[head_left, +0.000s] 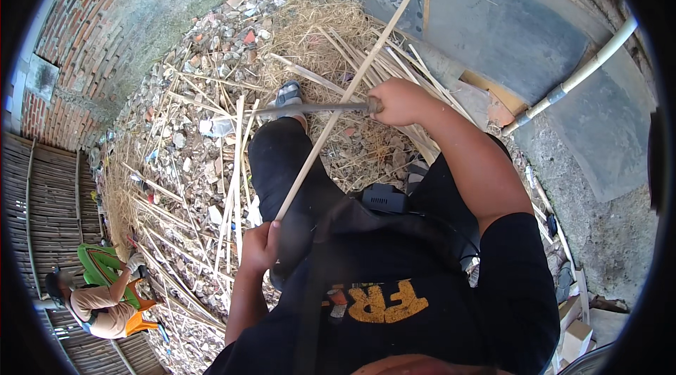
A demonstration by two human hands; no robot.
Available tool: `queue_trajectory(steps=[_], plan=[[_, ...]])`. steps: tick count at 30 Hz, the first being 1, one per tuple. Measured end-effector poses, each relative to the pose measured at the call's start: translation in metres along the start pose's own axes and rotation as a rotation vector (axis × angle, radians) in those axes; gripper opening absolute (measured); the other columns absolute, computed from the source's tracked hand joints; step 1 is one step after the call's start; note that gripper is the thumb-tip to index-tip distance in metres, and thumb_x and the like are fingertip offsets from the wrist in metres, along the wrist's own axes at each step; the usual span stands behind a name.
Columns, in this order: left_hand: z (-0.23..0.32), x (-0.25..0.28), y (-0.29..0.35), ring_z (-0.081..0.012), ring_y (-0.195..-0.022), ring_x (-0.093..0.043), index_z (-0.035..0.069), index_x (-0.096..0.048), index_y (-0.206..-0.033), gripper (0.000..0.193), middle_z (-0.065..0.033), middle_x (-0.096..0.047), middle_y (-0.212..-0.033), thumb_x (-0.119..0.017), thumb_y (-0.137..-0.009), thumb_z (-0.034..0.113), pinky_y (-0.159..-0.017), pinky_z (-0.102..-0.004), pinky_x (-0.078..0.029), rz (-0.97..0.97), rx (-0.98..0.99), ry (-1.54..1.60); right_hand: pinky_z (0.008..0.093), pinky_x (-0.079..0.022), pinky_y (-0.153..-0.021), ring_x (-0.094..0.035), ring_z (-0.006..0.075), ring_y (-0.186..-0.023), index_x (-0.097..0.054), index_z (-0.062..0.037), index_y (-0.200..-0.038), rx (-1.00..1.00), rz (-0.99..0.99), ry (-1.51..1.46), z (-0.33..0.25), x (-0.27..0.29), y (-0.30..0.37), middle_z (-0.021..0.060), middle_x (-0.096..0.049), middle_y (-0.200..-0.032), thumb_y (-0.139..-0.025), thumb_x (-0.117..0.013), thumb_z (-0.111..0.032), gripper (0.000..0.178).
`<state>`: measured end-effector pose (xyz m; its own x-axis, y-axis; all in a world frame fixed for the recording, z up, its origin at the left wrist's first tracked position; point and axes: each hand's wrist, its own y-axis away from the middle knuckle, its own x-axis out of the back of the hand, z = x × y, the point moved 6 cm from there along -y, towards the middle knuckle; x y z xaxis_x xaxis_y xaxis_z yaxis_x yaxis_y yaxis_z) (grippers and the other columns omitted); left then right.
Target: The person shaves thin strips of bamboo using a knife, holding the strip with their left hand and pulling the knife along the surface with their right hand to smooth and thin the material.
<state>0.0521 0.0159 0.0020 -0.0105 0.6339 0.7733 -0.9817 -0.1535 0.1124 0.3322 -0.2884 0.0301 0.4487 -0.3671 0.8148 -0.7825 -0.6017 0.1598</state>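
My left hand (260, 247) is closed around the lower end of a long, pale bamboo strip (375, 57). The strip slants up and away to the right, past my right hand. A long-bladed knife (310, 107) is in my right hand (403, 102), fingers wrapped round its handle. Its dark blade points left and crosses the strip near mid-length; whether its edge cuts into the wood I cannot tell. My bent knee and a sandalled foot (287, 95) are just beneath the blade.
More bamboo strips (231, 199) lie over the rubble ground around me. A heap of straw-like shavings (310, 26) is ahead, grey panels (493, 16) and a pale pole (577, 79) to the right. At lower left another person (105, 304) sits on an orange chair (141, 315) beside a bamboo wall.
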Motion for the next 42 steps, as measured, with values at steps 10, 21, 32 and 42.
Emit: queue_trajectory(steps=[10, 21, 32, 42], plan=[[0.003, -0.001, 0.0, -0.0368, -0.047, -0.053, -0.001, -0.057, -0.068, 0.047, -0.0214, -0.054, -0.055, -0.052, -0.103, 0.029, -0.049, -0.0448, -0.04, 0.066, -0.072, -0.069, 0.0464, -0.052, -0.076, -0.067, 0.0369, -0.084, -0.072, -0.0044, -0.098, -0.079, 0.128, -0.037, 0.052, 0.013, -0.021, 0.0178, -0.07, -0.087, -0.077, -0.074, -0.027, 0.031], [-0.006, -0.003, -0.001, -0.0317, -0.046, -0.054, -0.001, -0.057, -0.066, 0.048, -0.0191, -0.054, -0.053, -0.053, -0.103, 0.03, -0.049, -0.0427, -0.041, 0.015, -0.027, 0.023, 0.0467, -0.051, -0.072, -0.068, 0.0346, -0.081, -0.071, -0.008, -0.093, 0.074, -0.009, 0.155, -0.016, 0.002, 0.006, 0.0147, -0.068, -0.08, -0.078, -0.077, -0.028, 0.025], [0.001, -0.001, 0.0, -0.0335, -0.046, -0.057, -0.001, -0.058, -0.066, 0.048, -0.0193, -0.054, -0.053, -0.052, -0.103, 0.029, -0.048, -0.0426, -0.042, 0.047, -0.085, -0.044, 0.0459, -0.052, -0.074, -0.067, 0.0344, -0.08, -0.071, -0.0075, -0.095, -0.091, 0.103, -0.003, 0.034, 0.019, -0.004, 0.0159, -0.069, -0.083, -0.079, -0.072, -0.023, 0.022], [0.004, -0.002, -0.006, -0.0285, -0.043, -0.049, -0.001, -0.054, -0.065, 0.048, -0.0184, -0.051, -0.051, -0.053, -0.103, 0.028, -0.047, -0.042, -0.038, 0.067, -0.11, 0.041, 0.0464, -0.052, -0.075, -0.068, 0.0338, -0.082, -0.071, -0.0045, -0.094, -0.025, 0.14, -0.063, 0.042, 0.014, -0.015, 0.0176, -0.069, -0.083, -0.077, -0.072, -0.024, 0.025]])
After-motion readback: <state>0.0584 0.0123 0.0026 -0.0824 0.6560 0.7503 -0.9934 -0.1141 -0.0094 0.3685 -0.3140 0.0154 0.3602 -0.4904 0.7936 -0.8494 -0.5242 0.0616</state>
